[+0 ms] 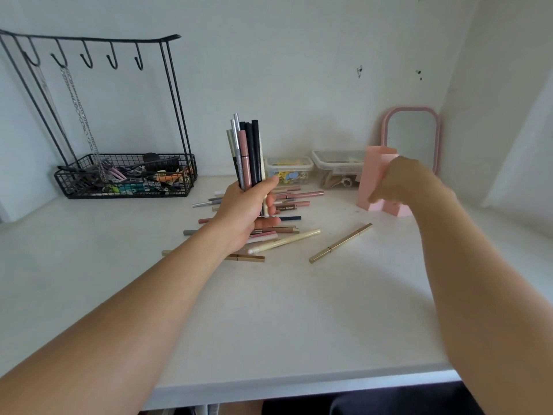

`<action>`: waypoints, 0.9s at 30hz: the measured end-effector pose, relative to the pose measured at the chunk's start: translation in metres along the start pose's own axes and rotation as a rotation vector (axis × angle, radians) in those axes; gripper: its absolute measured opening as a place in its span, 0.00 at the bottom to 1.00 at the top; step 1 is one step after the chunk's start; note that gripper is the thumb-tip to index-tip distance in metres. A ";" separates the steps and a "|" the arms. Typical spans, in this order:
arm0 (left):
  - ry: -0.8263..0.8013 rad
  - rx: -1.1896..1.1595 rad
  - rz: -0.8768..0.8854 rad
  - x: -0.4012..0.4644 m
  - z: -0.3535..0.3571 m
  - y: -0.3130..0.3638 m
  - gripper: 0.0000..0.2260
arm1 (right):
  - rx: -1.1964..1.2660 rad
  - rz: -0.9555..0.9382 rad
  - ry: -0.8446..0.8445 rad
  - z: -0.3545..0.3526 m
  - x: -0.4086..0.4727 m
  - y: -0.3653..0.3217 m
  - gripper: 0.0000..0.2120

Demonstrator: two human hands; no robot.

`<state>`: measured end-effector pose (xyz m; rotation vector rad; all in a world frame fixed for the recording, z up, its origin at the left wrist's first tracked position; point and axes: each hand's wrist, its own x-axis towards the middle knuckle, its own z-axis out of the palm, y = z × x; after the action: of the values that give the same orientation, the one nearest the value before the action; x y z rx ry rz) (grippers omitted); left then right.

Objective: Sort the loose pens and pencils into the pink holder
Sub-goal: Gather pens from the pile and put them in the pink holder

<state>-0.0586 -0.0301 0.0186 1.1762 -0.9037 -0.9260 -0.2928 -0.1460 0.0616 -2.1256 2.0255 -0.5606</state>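
Note:
My left hand (248,211) is shut on an upright bundle of pens and pencils (247,154), black, pink, silver and cream, held above the desk. Under and behind that hand lies a pile of loose pens (291,202) on the white desk (269,310). A gold pencil (341,243) lies apart to the right, and a cream one (284,241) lies at the front of the pile. My right hand (401,181) grips the pink holder (372,178) at the right; the hand is blurred. The holder stands on the desk, and its inside is hidden from me.
A black wire rack with hooks and a basket of small items (125,175) stands at the back left. Two clear plastic boxes (288,170) (338,169) sit against the wall. A pink-framed mirror (411,139) leans behind the holder. The desk's front edge (299,384) is near.

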 end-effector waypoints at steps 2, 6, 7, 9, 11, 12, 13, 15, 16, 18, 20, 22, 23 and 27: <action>-0.009 0.028 -0.005 0.000 -0.001 0.000 0.07 | 0.039 0.013 0.041 -0.002 0.001 -0.002 0.25; -0.023 0.029 -0.003 0.000 -0.001 0.000 0.05 | 0.074 0.112 0.090 -0.010 0.002 0.005 0.31; -0.020 0.034 -0.002 0.000 -0.001 0.000 0.05 | 0.061 0.133 0.092 -0.011 0.002 0.009 0.32; -0.016 0.046 0.001 0.001 -0.002 -0.002 0.06 | 0.045 0.167 0.105 -0.013 0.003 0.017 0.32; -0.016 0.064 0.005 0.002 -0.002 -0.003 0.06 | 0.054 0.185 0.117 -0.013 0.007 0.024 0.31; -0.016 0.072 0.006 0.002 -0.002 -0.004 0.06 | 0.054 0.181 0.118 -0.013 0.009 0.025 0.30; -0.017 0.078 0.008 0.002 -0.002 -0.004 0.06 | 0.046 0.168 0.111 -0.013 0.010 0.026 0.29; -0.019 0.083 0.014 0.003 -0.002 -0.004 0.06 | 0.028 0.136 0.072 -0.010 0.012 0.024 0.27; -0.019 0.083 0.017 0.003 -0.002 -0.005 0.06 | 0.025 0.124 0.044 -0.007 0.013 0.022 0.27; -0.013 0.079 0.022 0.003 -0.003 -0.005 0.06 | 0.006 0.091 0.001 -0.003 0.014 0.015 0.27; 0.004 0.075 0.031 0.004 -0.003 -0.005 0.06 | -0.043 0.036 -0.042 0.001 0.013 0.005 0.27; 0.022 0.072 0.037 0.005 -0.005 -0.005 0.07 | -0.064 -0.023 -0.057 0.005 0.011 -0.005 0.27; 0.030 0.066 0.037 0.006 -0.005 -0.004 0.07 | -0.066 -0.049 -0.058 0.008 0.010 -0.009 0.25; 0.080 0.051 0.037 0.008 -0.008 -0.004 0.08 | -0.064 -0.205 -0.002 0.009 -0.003 -0.025 0.14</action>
<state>-0.0494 -0.0351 0.0140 1.2282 -0.8857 -0.8244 -0.2663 -0.1428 0.0621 -2.3879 1.8609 -0.5269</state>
